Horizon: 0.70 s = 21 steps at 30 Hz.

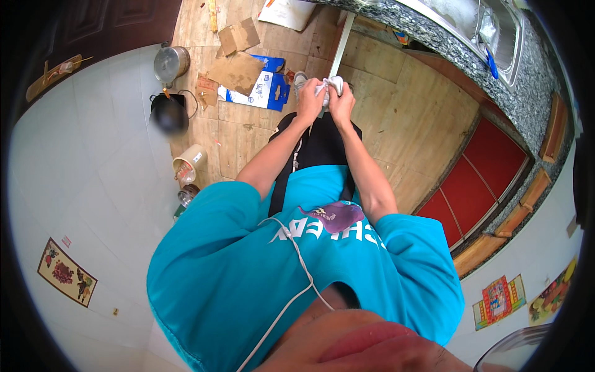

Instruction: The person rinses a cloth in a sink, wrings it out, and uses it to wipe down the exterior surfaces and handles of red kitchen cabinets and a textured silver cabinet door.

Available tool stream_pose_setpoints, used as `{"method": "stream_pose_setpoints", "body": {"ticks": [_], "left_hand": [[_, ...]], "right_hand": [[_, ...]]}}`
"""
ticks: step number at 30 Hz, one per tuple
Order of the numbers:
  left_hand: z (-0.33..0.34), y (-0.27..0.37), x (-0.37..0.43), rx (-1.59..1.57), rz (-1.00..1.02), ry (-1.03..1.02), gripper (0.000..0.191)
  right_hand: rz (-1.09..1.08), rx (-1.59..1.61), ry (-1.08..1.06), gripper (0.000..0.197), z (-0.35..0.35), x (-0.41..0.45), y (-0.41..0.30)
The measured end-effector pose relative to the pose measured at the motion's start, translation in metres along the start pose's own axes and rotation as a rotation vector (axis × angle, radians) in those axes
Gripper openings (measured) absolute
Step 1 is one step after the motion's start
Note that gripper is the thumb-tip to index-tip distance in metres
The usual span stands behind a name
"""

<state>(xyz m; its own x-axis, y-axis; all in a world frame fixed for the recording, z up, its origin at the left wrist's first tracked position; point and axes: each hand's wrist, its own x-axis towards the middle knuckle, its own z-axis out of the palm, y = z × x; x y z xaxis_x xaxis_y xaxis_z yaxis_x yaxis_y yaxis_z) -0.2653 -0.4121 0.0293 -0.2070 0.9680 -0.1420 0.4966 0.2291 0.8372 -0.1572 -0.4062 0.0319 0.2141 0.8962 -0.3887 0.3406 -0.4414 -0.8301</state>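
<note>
Both hands are together in front of my legs, near the top middle of the head view. My left hand (310,99) and my right hand (342,103) grip a crumpled white cloth (335,84) between them, its folds bunched up at the fingertips. Just beyond the cloth runs a narrow pale metal strip or edge (342,44), which reaches up to the counter; whether the cloth touches it I cannot tell. A grey shoe (300,79) shows beside my left hand.
Flattened cardboard (239,72) and a blue and white box (260,90) lie on the tiled floor at left. A metal pot (171,64), a black pot (169,114) and a beige bin (195,156) stand by the wall. A granite counter (465,51) with a steel sink (513,60) curves along the right.
</note>
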Motion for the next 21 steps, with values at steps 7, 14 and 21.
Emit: {"method": "stream_pose_setpoints", "body": {"ticks": [7,14,21], "left_hand": [[0.017,0.02,0.104,-0.074,0.06,0.036,0.014],[0.018,0.016,0.122,-0.168,-0.051,-0.037,0.017],[-0.003,-0.014,-0.011,-0.117,-0.065,-0.063,0.017]], "right_hand": [[-0.106,0.017,0.107,0.023,0.008,0.098,-0.042],[-0.148,0.006,0.08,0.025,0.005,0.105,-0.045],[-0.003,0.05,0.008,0.021,-0.003,-0.018,0.003]]}}
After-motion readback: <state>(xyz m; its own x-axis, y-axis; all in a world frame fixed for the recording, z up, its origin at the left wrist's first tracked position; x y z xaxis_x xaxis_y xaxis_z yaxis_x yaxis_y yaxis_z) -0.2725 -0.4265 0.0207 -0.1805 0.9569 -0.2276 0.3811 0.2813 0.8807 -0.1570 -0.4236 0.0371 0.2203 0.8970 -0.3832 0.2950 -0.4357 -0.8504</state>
